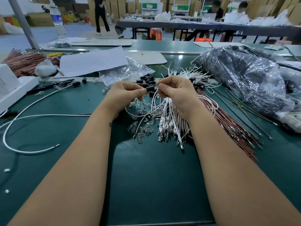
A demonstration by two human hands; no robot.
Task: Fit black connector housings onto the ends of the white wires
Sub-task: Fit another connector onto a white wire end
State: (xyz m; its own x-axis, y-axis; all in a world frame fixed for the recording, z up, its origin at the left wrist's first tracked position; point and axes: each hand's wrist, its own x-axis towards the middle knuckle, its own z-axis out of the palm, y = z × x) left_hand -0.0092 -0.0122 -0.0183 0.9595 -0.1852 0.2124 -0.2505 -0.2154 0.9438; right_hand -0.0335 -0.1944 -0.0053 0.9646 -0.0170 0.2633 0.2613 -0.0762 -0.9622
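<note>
Black housing (149, 88) pinched in left hand (125, 93) fingers, held level so white wire (154, 99) end, gripped by right hand (175, 92) fingers, can be pushed straight in. Spare housings (146, 79) piled just beyond fingers on desk (154, 168).

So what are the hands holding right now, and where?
Left hand pinches a black connector housing by its near end; right hand pinches a white wire near its tip.

Your forearms were bare to the frame's edge, no sleeves, gloves, rings or watch. Your left hand (123, 93) and right hand (175, 92) had short, unpainted nails.
</note>
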